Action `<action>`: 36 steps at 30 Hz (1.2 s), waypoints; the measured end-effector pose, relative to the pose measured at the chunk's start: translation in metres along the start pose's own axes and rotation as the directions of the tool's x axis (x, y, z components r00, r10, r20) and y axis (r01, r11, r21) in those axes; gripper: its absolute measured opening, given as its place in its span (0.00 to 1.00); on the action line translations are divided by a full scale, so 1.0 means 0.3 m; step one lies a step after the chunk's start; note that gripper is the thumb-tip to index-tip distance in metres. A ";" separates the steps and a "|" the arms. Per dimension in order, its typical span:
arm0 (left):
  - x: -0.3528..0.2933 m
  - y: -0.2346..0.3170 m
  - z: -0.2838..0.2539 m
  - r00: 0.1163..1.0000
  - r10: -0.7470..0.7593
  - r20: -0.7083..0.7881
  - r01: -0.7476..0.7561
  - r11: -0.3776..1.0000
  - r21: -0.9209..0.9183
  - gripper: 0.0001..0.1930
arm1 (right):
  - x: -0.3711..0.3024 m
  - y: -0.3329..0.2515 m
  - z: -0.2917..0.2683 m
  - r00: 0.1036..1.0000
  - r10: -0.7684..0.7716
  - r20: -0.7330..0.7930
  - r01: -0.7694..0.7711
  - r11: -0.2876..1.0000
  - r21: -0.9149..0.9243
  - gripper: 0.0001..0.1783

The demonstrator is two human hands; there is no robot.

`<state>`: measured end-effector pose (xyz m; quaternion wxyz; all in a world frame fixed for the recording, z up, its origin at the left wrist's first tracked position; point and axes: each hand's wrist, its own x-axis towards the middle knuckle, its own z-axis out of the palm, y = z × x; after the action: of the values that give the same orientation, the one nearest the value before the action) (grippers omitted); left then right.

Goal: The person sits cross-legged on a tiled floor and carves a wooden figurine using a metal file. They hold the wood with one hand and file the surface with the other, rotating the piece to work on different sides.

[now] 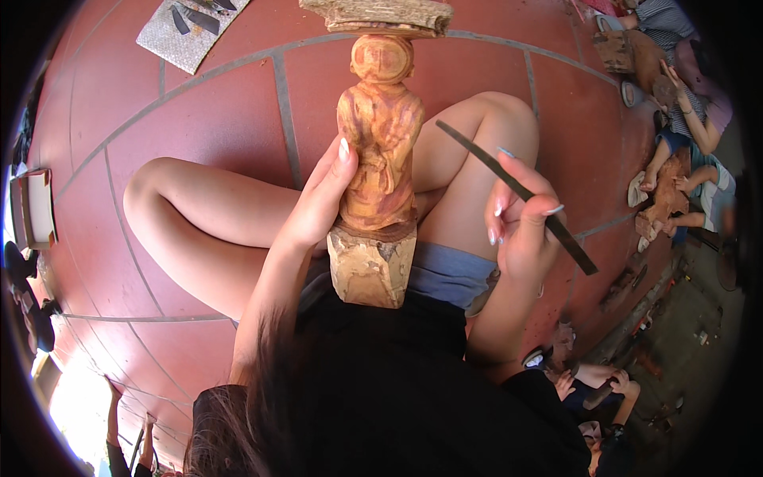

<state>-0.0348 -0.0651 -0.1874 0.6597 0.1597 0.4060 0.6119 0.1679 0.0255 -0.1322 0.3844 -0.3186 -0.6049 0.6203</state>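
A carved wooden figure (381,139) stands roughly upright in front of me, its orange-brown grain swirled. Its round head is at the top, and a pale rough-cut block (369,266) forms its base. A strip of rough bark-like wood (377,16) shows at the head's top; whether it belongs to the figure I cannot tell. My left hand (319,199) is closed around the figure's left side, thumb on its front. To the right, my right hand (524,211) grips a thin, flat, dark metal file (474,149) slantwise between fingers and thumb. The file's tip is apart from the figure.
My bare legs (207,215) are folded on the red tiled floor (214,119). A woven mat (179,40) with several blades lies at the far left. Other people (699,119) sit along the right with wooden pieces; another person's hands (596,385) show at the lower right.
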 end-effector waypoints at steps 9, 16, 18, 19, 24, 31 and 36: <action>0.001 -0.018 0.022 1.000 -0.001 0.021 0.001 1.000 0.011 0.37 | -0.009 -0.078 -0.002 0.995 0.007 0.103 0.012 0.982 -0.189 0.23; 0.034 -0.037 0.014 1.000 -0.024 0.005 0.024 1.000 0.001 0.36 | 0.008 -0.014 0.037 0.988 0.085 0.129 -0.051 0.967 -0.251 0.04; 0.056 -0.041 -0.006 0.998 -0.060 0.022 0.060 0.998 -0.017 0.36 | 0.018 0.011 0.023 0.981 0.126 0.150 -0.093 0.973 -0.210 0.04; 0.069 -0.044 -0.020 0.997 -0.076 0.028 0.077 0.997 -0.025 0.36 | 0.023 0.023 0.011 0.976 0.147 0.161 -0.121 0.979 -0.161 0.04; 0.144 -0.065 -0.056 0.989 -0.145 0.027 0.148 0.973 -0.177 0.34 | 0.048 0.081 -0.007 0.946 0.269 0.183 -0.286 0.956 0.072 0.08; 0.234 -0.083 -0.088 0.988 -0.152 0.010 0.152 0.977 -0.147 0.32 | 0.093 0.219 -0.013 0.975 0.174 0.141 -0.205 0.947 0.246 0.08; 0.265 -0.081 -0.094 0.989 -0.147 0.009 0.147 0.983 -0.111 0.32 | 0.121 0.255 -0.002 0.966 0.228 0.122 -0.255 0.918 0.305 0.09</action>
<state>-0.0451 -0.0036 -0.2491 0.7112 0.0924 0.3816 0.5831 0.1433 0.0591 -0.2059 0.3255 -0.2981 -0.4686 0.7653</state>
